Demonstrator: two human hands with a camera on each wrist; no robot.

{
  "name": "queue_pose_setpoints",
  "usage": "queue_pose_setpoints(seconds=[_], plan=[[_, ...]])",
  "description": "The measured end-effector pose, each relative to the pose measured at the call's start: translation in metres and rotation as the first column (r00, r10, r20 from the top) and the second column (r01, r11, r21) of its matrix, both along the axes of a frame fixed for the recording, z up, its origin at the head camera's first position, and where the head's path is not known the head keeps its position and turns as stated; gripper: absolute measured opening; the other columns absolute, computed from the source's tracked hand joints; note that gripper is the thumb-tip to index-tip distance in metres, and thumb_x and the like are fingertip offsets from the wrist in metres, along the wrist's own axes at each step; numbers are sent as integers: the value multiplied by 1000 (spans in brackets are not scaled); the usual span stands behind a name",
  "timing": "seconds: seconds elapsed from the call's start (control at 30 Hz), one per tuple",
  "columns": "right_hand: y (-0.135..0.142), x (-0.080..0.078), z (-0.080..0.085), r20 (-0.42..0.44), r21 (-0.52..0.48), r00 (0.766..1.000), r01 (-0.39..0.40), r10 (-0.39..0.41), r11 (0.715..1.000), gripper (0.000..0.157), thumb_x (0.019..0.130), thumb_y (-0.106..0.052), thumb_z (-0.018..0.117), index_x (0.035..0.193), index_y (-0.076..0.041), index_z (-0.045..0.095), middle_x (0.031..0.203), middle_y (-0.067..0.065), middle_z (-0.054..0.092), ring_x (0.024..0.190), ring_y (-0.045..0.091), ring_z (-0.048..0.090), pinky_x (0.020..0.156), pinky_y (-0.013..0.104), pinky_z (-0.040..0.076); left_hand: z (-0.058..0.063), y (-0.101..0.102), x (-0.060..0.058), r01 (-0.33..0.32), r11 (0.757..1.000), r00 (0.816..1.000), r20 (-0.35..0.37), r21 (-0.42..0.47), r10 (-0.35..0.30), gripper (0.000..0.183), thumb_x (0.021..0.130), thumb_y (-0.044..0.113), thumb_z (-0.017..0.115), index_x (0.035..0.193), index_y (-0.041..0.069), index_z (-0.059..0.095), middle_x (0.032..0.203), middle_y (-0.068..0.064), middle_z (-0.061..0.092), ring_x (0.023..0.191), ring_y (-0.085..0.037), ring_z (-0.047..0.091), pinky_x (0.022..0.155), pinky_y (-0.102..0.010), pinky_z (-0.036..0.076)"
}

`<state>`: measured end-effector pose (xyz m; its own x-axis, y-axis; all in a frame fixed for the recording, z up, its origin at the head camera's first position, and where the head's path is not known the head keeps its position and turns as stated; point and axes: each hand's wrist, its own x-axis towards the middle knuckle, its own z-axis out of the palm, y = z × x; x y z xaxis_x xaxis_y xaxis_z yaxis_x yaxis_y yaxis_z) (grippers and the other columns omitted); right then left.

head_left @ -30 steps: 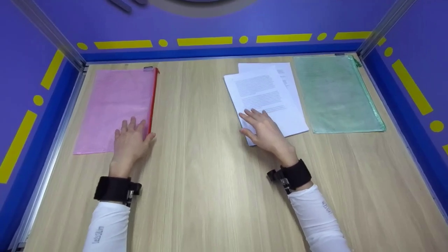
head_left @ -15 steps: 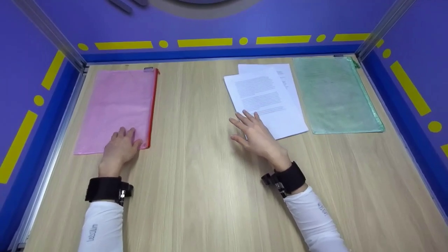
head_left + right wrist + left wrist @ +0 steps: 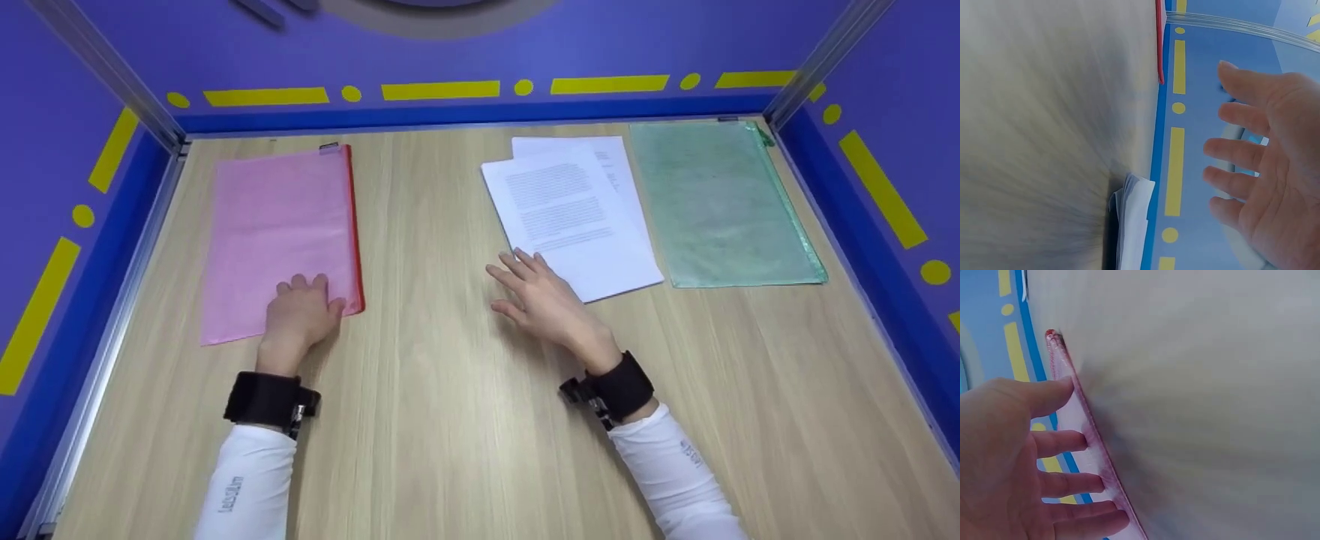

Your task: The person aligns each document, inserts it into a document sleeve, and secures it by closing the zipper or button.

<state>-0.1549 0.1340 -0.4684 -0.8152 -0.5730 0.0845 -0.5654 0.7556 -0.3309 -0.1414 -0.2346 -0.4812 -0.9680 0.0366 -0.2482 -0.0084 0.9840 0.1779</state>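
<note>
A pink zip folder (image 3: 281, 217) with a red zipper along its right side lies at the left of the table. My left hand (image 3: 301, 316) rests on its near edge, close to the lower right corner. In the left wrist view the fingers (image 3: 1064, 441) are stretched out with their tips on the pink sheet. My right hand (image 3: 546, 304) hovers, fingers spread and holding nothing, at the near left corner of a stack of printed papers (image 3: 592, 262). The right wrist view shows that palm (image 3: 1275, 191) with nothing against it.
A green zip folder (image 3: 724, 206) lies right of the papers, toward the back right corner. Blue panels with yellow marks (image 3: 439, 90) wall in the wooden table (image 3: 442, 375) on the back and both sides.
My left hand slid back along the pink folder, then moved right, and the folder shifted right and turned slightly with it. My right hand drew back and left from the papers.
</note>
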Motion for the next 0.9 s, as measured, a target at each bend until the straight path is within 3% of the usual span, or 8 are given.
queue_pose_setpoints(seconds=[0.2, 0.43, 0.6, 0.73, 0.9], plan=[[-1, 3, -6, 9, 4, 1000, -20, 20, 1000, 55, 99, -38, 58, 147, -12, 49, 154, 18, 44, 144, 38, 40, 122, 48, 29, -2, 22, 1, 35, 999, 999, -4, -28, -35, 62, 101, 38, 48, 141, -8, 43, 119, -37, 52, 109, -51, 52, 81, -57, 51], [-5, 2, -5, 41, 12, 999, -36, 35, 999, 56, 99, -37, 59, 147, -12, 48, 155, 17, 43, 144, 37, 41, 120, 49, 33, 1, 47, -2, 83, 995, 995, -43, -53, -85, 55, 100, 37, 50, 130, -9, 50, 112, -34, 53, 103, -47, 53, 76, -54, 53], [-12, -2, -4, 54, 47, 997, -54, 52, 997, 56, 98, -38, 60, 147, -12, 48, 155, 16, 44, 144, 36, 42, 115, 50, 39, 4, 59, 0, 136, 991, 989, -58, -11, -136, 51, 99, 36, 54, 130, -3, 53, 113, -31, 55, 104, -45, 54, 79, -54, 53], [-20, -4, -3, 88, 73, 993, -84, 77, 994, 57, 98, -39, 59, 148, -12, 47, 156, 16, 42, 145, 35, 41, 116, 49, 38, 7, 59, 4, 174, 982, 984, -46, 74, -171, 53, 99, 37, 54, 139, 2, 51, 131, -30, 54, 120, -48, 51, 95, -60, 49], [-42, -5, 2, 111, 93, 984, -151, 141, 984, 57, 100, -37, 57, 149, -10, 45, 157, 16, 41, 146, 32, 40, 119, 45, 36, 12, 35, 7, 133, 983, 991, -13, 125, -132, 58, 100, 36, 51, 146, 3, 44, 151, -32, 39, 137, -52, 38, 110, -67, 35]])
